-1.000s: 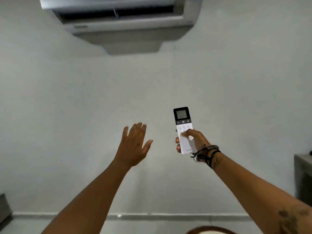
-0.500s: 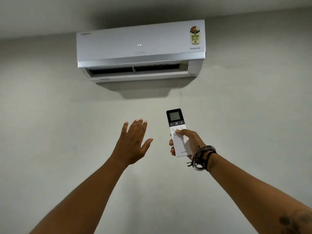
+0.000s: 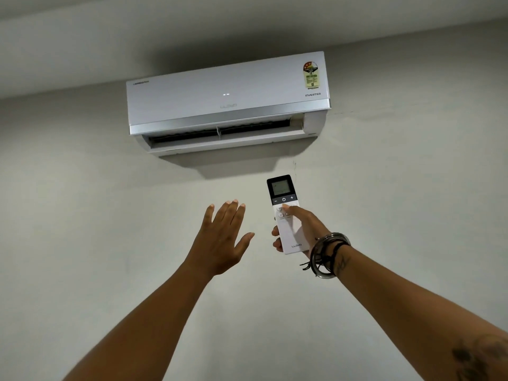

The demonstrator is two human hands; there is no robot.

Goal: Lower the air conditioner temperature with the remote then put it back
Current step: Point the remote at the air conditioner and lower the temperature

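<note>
A white air conditioner [image 3: 228, 103] hangs high on the wall with its lower flap open and two small lights on its front. Below it my right hand [image 3: 303, 226] holds a slim white remote [image 3: 286, 229] upright, pointed at the unit. The remote has a dark top with a small screen and a row of minus, power and plus buttons. My thumb rests on the round buttons just under that dark row. My left hand [image 3: 222, 237] is raised beside the remote, palm forward, fingers apart, holding nothing.
A plain pale wall [image 3: 96, 243] fills the view, meeting the ceiling [image 3: 192, 28] above the unit. Bracelets [image 3: 327, 254] circle my right wrist.
The view has tilted upward, bringing the whole air conditioner into sight. My thumb has crept up the remote toward the dark button row. The left hand stays raised.
</note>
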